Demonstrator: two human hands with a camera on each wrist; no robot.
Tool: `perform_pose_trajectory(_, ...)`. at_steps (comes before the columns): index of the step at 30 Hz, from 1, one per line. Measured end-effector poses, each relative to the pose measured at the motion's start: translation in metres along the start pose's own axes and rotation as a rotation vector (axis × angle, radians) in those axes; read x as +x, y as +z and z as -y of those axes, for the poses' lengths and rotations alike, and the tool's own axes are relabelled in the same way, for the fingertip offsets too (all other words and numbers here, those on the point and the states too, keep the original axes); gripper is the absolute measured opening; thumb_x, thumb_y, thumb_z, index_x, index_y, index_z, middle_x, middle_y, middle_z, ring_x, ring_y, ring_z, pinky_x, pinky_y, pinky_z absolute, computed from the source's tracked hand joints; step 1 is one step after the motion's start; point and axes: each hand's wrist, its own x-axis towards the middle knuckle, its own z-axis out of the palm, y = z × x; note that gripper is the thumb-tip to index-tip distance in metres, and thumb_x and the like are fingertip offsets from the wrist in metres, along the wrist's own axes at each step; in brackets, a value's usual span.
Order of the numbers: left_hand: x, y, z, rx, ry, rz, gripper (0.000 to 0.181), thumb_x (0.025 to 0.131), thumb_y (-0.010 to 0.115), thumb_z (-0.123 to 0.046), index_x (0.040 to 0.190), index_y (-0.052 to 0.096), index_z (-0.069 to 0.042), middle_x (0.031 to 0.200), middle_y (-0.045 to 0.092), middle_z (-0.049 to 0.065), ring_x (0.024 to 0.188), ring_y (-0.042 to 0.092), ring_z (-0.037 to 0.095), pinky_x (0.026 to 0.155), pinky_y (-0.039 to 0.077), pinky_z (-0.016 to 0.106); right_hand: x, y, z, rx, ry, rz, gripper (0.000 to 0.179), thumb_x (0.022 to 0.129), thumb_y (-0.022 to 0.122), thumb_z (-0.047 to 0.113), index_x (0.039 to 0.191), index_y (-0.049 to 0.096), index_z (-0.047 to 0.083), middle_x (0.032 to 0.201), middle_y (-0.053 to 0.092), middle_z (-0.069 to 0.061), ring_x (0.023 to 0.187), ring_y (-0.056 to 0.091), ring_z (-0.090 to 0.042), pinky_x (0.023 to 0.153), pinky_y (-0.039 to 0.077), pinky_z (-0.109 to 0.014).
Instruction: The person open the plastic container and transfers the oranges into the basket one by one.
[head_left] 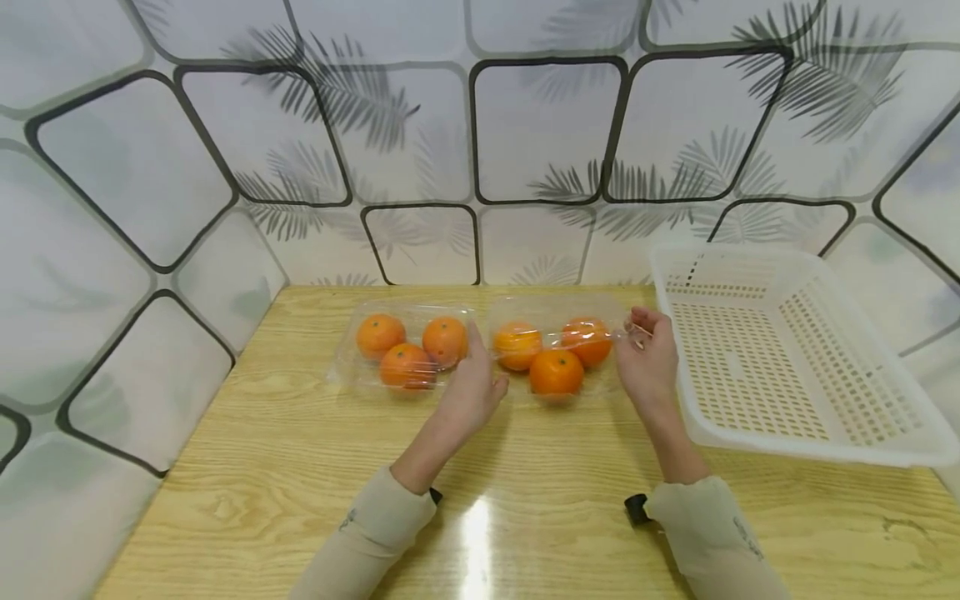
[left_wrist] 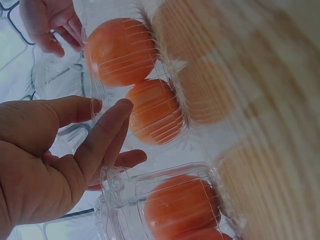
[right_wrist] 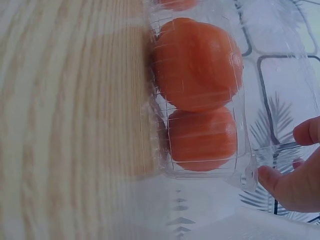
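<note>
Two clear plastic clamshell boxes stand side by side on the table, each holding three oranges. My left hand (head_left: pixel 472 383) is between them, its fingers extended and the thumb tip right at the rim of the right clamshell box (left_wrist: pixel 107 97). My right hand (head_left: pixel 648 354) pinches the lid edge of that box at its right end, with the thumb by the corner tab (right_wrist: pixel 248 172). That box's lid (right_wrist: pixel 295 85) is raised toward the wall. Inside it are oranges (head_left: pixel 557 372). The left clamshell box (head_left: pixel 341 367), with its oranges (head_left: pixel 381 336), lies just left of my left hand.
A white perforated plastic basket (head_left: pixel 810 454) stands close to my right hand at the right. Behind the boxes rises a patterned wall covering (head_left: pixel 420 242). The wood-grain table (head_left: pixel 285 467) stretches in front of the boxes.
</note>
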Motion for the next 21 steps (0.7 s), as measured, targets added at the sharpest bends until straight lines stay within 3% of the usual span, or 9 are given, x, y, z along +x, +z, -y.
perform_pose_trajectory(5, 0.000, -0.001, 0.002, 0.041, 0.033, -0.009, 0.079, 0.092, 0.068, -0.007, 0.147, 0.017, 0.021, 0.063, 0.058, 0.010, 0.046, 0.057, 0.019, 0.041, 0.046, 0.027, 0.002, -0.001, 0.003, 0.017, 0.017, -0.011, 0.040, 0.098, 0.058, 0.011, 0.134, 0.047, -0.003, 0.131, 0.051, -0.015, 0.120, 0.055, -0.020, 0.092, 0.048, -0.020)
perform_pose_trajectory(8, 0.001, -0.001, 0.003, 0.055, 0.059, -0.014, 0.049, 0.092, 0.068, -0.007, 0.127, 0.045, 0.017, 0.077, 0.060, 0.016, 0.063, 0.062, 0.026, 0.051, 0.051, 0.033, 0.002, -0.003, 0.004, 0.018, 0.030, -0.029, 0.038, 0.099, 0.058, 0.013, 0.132, 0.049, -0.003, 0.127, 0.053, -0.011, 0.114, 0.057, -0.014, 0.085, 0.047, -0.015)
perform_pose_trajectory(10, 0.001, -0.001, 0.003, 0.067, 0.075, -0.009, 0.031, 0.092, 0.068, -0.008, 0.110, 0.053, 0.011, 0.084, 0.059, 0.017, 0.073, 0.062, 0.028, 0.057, 0.052, 0.036, 0.003, -0.004, 0.005, 0.013, 0.035, -0.047, 0.036, 0.099, 0.057, 0.012, 0.131, 0.050, -0.004, 0.125, 0.053, -0.010, 0.108, 0.057, -0.010, 0.083, 0.047, -0.014)
perform_pose_trajectory(12, 0.001, -0.002, 0.002, 0.081, 0.079, 0.006, 0.023, 0.092, 0.068, -0.011, 0.101, 0.056, 0.007, 0.085, 0.058, 0.017, 0.076, 0.059, 0.027, 0.060, 0.052, 0.037, 0.004, -0.006, 0.005, 0.006, 0.035, -0.072, 0.035, 0.099, 0.057, 0.011, 0.129, 0.052, -0.005, 0.124, 0.054, -0.009, 0.103, 0.057, -0.006, 0.080, 0.047, -0.012)
perform_pose_trajectory(17, 0.002, -0.003, 0.001, 0.115, 0.083, 0.017, 0.022, 0.092, 0.067, -0.011, 0.100, 0.058, 0.007, 0.082, 0.058, 0.015, 0.071, 0.056, 0.024, 0.058, 0.050, 0.034, 0.011, -0.002, 0.008, 0.015, 0.016, -0.098, 0.033, 0.098, 0.058, 0.012, 0.125, 0.055, -0.006, 0.121, 0.056, -0.009, 0.092, 0.059, -0.001, 0.072, 0.046, -0.012)
perform_pose_trajectory(21, 0.001, -0.002, 0.002, 0.142, 0.071, 0.040, 0.019, 0.091, 0.065, -0.010, 0.098, 0.060, 0.006, 0.082, 0.058, 0.013, 0.071, 0.055, 0.024, 0.059, 0.050, 0.035, 0.017, 0.004, 0.009, 0.020, 0.008, -0.116, 0.029, 0.097, 0.057, 0.011, 0.120, 0.057, -0.006, 0.120, 0.059, -0.009, 0.089, 0.060, -0.001, 0.075, 0.047, -0.014)
